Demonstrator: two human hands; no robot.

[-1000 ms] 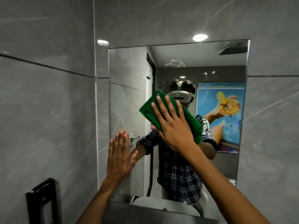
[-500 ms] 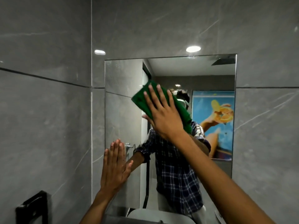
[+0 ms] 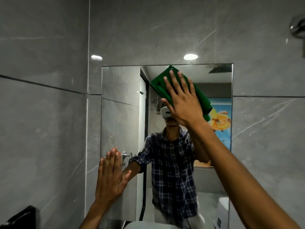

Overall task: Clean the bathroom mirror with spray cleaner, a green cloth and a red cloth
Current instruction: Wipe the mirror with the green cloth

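Pressing the soft, light cloth (image 3: 158, 84) under my right hand's (image 3: 184, 104) spread fingers (image 3: 175, 81); left hand (image 3: 110, 177) flat, empty, on the fragile mirror (image 3: 118, 113).

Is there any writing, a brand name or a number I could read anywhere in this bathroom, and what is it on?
None can be read.
Poster reflected in the mirror: a fruit picture only, no lettering that I can make out.
Small sticker at the mirror's bottom right: a dark mark, too small and blurred to read.
Green cloth under the right hand: plain.
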